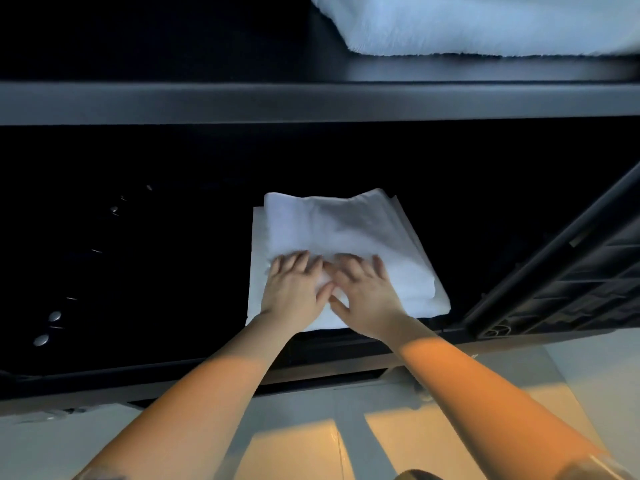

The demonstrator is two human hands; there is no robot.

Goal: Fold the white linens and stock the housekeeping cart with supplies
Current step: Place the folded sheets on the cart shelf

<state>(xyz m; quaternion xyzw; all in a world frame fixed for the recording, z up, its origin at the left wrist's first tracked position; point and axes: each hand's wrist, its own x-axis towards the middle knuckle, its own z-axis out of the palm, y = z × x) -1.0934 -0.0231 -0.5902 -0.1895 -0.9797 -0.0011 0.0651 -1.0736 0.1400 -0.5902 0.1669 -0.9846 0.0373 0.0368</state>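
1. head view looks down into a dark cart shelf (104, 375), low and deep.
2. a folded white linen stack (346, 233) lies flat on that shelf, near the front edge, a bit right of the middle.
3. the left hand (294, 289) and the right hand (363, 296) both lie flat on top of the stack's near part, side by side, thumbs almost touching.
4. the fingers are straight and spread. they press down and hold nothing.
5. i think the step is putting the folded linen into the cart and patting it smooth.
6. the top layer sits a little crooked over the bottom one, so the next move may need a small nudge to line up the edges, then lifting both hands away softly so nothing slides.
7. on the upper shelf (311, 102) sits another fluffy white towel (485, 22), far right.
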